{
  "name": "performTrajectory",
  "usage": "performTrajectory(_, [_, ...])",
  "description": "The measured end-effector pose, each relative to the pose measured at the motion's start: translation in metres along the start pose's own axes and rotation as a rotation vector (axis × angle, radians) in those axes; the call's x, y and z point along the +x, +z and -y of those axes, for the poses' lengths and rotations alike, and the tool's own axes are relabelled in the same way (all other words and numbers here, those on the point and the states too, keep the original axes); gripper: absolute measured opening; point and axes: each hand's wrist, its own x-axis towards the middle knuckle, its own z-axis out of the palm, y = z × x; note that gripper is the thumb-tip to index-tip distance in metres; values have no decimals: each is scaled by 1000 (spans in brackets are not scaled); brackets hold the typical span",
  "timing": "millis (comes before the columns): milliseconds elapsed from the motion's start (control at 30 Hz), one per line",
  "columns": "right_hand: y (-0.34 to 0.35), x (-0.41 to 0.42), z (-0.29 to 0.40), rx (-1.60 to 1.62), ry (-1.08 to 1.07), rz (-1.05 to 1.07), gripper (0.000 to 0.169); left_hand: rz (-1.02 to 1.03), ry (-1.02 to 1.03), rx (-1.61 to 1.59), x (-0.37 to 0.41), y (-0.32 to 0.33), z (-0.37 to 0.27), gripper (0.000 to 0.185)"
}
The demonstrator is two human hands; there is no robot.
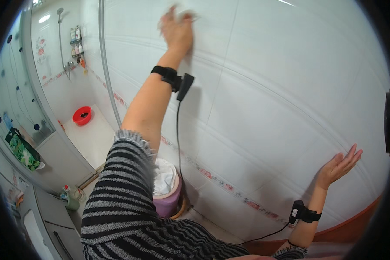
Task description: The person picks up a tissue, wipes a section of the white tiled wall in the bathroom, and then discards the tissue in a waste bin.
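My left hand [178,31] is raised at the top centre, in front of the white tiled wall [266,123]. Its fingers are blurred, so I cannot tell whether anything is between them. On that wrist sits a black strap with a black device [178,81], and a cable hangs down from it. Lower at the right, my right hand [339,169] has its fingers apart and nothing in it, close to the same wall. A similar strapped device [302,214] with a cable is on the right wrist. Whether either hand touches the tiles is unclear.
Below my left arm stands a purple bin [167,206] with a white liner. A glass shower partition [19,87] is at the left, with a red basin [82,116] on the shower floor beyond. A green bottle [72,202] stands beside a grey cabinet [57,208].
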Motion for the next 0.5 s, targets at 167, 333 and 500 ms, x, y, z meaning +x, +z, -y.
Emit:
performTrajectory(167, [7, -7, 4, -61, -20, -3, 47, 28, -270, -164, -56, -16, 30, 83])
performTrajectory(333, [0, -5, -10, -79, -73, 6, 47, 310, 499, 57, -139, -27, -24, 77])
performTrajectory(500, [3, -6, -4, -128, -82, 23, 48, 177, -1, -61, -72, -37, 57, 72])
